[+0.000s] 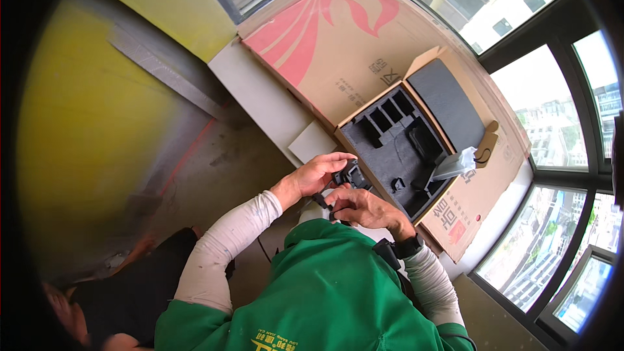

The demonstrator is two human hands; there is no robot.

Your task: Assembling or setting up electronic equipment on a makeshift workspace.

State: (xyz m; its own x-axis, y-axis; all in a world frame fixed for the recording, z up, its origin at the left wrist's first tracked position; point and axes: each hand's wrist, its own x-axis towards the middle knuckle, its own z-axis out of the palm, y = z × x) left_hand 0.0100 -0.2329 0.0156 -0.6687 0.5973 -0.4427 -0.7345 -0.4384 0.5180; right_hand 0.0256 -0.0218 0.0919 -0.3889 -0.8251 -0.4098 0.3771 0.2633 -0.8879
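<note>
Close to my body, my left hand point(317, 172) is closed round a small black device point(351, 174) with a boxy, frame-like front. Right beside it, my right hand point(369, 209) has its fingers bent together on a thin black cable point(333, 212); the cable's end is partly hidden by the fingers. Just beyond both hands lies an open cardboard box point(361, 168) with a dark grey foam insert point(379, 151) cut into several compartments. A clear plastic bag point(453, 165) rests on the box's right side. A black band point(408, 246) circles my right wrist.
Beneath the box, a large flattened carton point(318, 78) with a pink print covers the window ledge point(260, 94). Windows point(552, 104) line the far and right sides. At the lower left, a person in dark clothing point(140, 292) is close to my left arm. A yellow panel point(97, 136) stands left.
</note>
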